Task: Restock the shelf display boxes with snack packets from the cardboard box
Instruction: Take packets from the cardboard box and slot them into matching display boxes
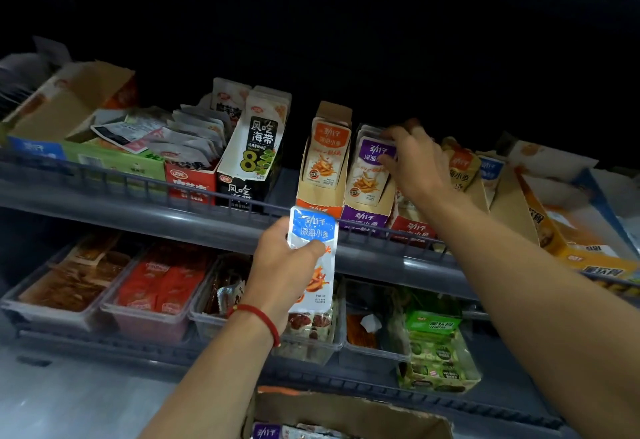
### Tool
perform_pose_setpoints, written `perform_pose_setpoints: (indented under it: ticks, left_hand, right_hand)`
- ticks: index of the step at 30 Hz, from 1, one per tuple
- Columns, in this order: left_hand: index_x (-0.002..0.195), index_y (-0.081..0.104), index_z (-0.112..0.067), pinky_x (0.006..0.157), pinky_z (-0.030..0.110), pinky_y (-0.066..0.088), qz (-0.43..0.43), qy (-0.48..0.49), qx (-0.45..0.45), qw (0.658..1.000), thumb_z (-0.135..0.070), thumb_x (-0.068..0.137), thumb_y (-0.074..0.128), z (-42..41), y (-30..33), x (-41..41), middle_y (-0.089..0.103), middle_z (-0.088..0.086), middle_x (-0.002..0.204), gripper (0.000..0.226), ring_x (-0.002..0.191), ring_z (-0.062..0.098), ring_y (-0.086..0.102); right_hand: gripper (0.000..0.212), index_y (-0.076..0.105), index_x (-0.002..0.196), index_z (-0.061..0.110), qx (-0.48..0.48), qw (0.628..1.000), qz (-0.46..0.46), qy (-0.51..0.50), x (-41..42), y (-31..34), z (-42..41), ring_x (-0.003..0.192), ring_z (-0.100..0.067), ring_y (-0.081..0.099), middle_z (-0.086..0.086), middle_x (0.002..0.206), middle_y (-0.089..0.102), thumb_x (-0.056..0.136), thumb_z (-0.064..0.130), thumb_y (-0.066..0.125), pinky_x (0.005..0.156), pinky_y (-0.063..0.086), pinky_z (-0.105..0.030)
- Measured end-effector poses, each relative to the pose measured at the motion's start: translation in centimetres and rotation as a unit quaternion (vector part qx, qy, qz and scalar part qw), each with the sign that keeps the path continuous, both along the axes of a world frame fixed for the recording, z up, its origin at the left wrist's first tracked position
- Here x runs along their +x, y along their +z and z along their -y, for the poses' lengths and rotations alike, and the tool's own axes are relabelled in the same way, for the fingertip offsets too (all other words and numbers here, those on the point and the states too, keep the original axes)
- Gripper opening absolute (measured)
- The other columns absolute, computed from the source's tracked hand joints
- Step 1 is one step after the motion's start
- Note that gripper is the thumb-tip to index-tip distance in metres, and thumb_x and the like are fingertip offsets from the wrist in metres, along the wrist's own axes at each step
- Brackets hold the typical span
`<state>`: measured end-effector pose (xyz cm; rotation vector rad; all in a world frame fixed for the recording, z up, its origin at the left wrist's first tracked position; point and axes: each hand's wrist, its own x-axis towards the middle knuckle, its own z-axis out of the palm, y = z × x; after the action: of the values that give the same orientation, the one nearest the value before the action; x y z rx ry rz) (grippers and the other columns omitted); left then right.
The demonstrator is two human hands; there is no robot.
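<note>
Left hand [282,265] grips a blue snack packet [313,258] in front of the upper shelf rail [138,184], long axis upright, blue header up; thumb curls across its front just under the header, other fingers hidden behind, lower half hanging below the thumb. Right of it, right hand [417,165] reaches into the purple display box [363,220], fingers curled on the top edge of the upright purple packets [372,168], which stand tilted back under the fingertips. Cardboard box [349,407] sits bottom centre, below both hands.
</note>
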<state>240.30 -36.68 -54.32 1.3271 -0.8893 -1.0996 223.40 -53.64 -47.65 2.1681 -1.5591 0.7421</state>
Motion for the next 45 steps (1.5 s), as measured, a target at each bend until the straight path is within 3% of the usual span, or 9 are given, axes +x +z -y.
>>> perform_pose_setpoints:
  ticks: [8,14,18,22,26,30,32,38,45]
  left_hand:
    - [0.1,0.068,-0.031,0.074,0.043,0.063,-0.022,-0.001,-0.002,1.0,-0.002,0.091,0.065,0.1,-0.4,-0.6,0.077,-0.003,0.09,0.03,0.083,0.02,0.075]
    - [0.101,0.065,-0.029,0.066,0.035,0.061,-0.029,-0.01,-0.03,0.999,0.001,0.087,0.072,0.0,-0.6,-1.1,0.078,-0.005,0.092,0.034,0.081,0.015,0.076]
    - [0.108,0.061,-0.024,0.072,0.04,0.062,-0.019,-0.048,-0.068,0.996,0.002,0.083,0.077,-0.3,-0.4,-1.7,0.079,-0.005,0.095,0.039,0.085,0.018,0.077]
    - [0.115,0.058,-0.023,0.073,0.04,0.062,0.013,-0.092,-0.099,0.991,-0.004,0.081,0.081,-0.4,-0.7,-3.5,0.079,0.0,0.094,0.045,0.085,0.019,0.076]
    - [0.108,0.061,-0.03,0.072,0.024,0.06,0.073,-0.101,-0.109,0.986,-0.017,0.081,0.084,-0.2,-1.6,-5.4,0.077,-0.008,0.095,0.038,0.087,0.005,0.073]
    - [0.108,0.064,-0.031,0.085,0.032,0.061,0.093,-0.088,-0.099,0.987,-0.018,0.084,0.079,0.1,-2.1,-6.0,0.075,-0.008,0.101,0.031,0.093,0.004,0.071]
    - [0.108,0.063,-0.032,0.088,0.039,0.06,0.091,-0.081,-0.09,0.989,-0.015,0.087,0.076,0.3,-2.2,-6.3,0.075,-0.009,0.099,0.031,0.094,0.006,0.071]
    - [0.109,0.059,-0.034,0.089,0.048,0.059,0.088,-0.071,-0.07,0.991,-0.012,0.09,0.072,0.8,-2.3,-7.1,0.076,-0.008,0.095,0.032,0.097,0.015,0.071]
    - [0.11,0.06,-0.028,0.08,0.037,0.06,0.09,-0.081,-0.064,0.991,-0.005,0.09,0.069,2.0,-2.0,-7.2,0.076,-0.002,0.095,0.032,0.094,0.016,0.072]
  right_hand:
    - [0.048,0.049,0.14,0.019,-0.02,1.0,-0.005,0.014,-0.4,-0.1,0.0,0.111,-0.031,0.063,-0.011,0.142,0.05,0.096,0.027,0.067,0.081,0.056,-0.041]
    - [0.035,0.055,0.131,0.022,-0.016,0.997,0.029,0.064,-1.0,0.2,-1.6,0.103,-0.019,0.063,-0.003,0.13,0.055,0.098,0.027,0.063,0.083,0.058,-0.039]
    - [0.024,0.062,0.122,0.023,0.155,0.964,0.078,0.203,-0.8,0.9,-7.2,0.083,0.007,0.058,0.016,0.101,0.062,0.101,0.034,0.058,0.07,0.046,-0.008]
    - [0.029,0.063,0.12,0.023,0.332,0.912,0.081,0.225,-3.1,-0.5,-11.6,0.087,-0.005,0.067,0.009,0.102,0.07,0.095,0.037,0.068,0.07,0.058,-0.025]
    - [0.019,0.066,0.11,0.016,0.311,0.916,0.181,0.179,-8.6,1.0,-11.7,0.086,-0.009,0.073,0.002,0.101,0.074,0.094,0.024,0.07,0.068,0.062,-0.036]
    - [0.015,0.064,0.113,0.015,0.191,0.95,0.217,0.12,-15.3,5.0,-10.4,0.079,0.003,0.067,0.0,0.103,0.071,0.098,0.018,0.063,0.064,0.058,-0.023]
    - [0.017,0.062,0.117,0.012,0.129,0.963,0.226,0.075,-18.2,7.0,-8.8,0.082,-0.002,0.065,-0.003,0.104,0.069,0.101,0.018,0.059,0.072,0.059,-0.03]
    - [0.034,0.061,0.133,0.013,0.088,0.985,0.13,-0.077,-20.9,8.9,-3.0,0.109,-0.025,0.063,-0.011,0.123,0.066,0.101,0.025,0.06,0.079,0.043,-0.029]
    - [0.028,0.061,0.128,0.012,0.161,0.977,0.073,-0.122,-20.6,6.6,1.1,0.112,-0.03,0.062,-0.015,0.125,0.064,0.102,0.022,0.057,0.078,0.042,-0.03]
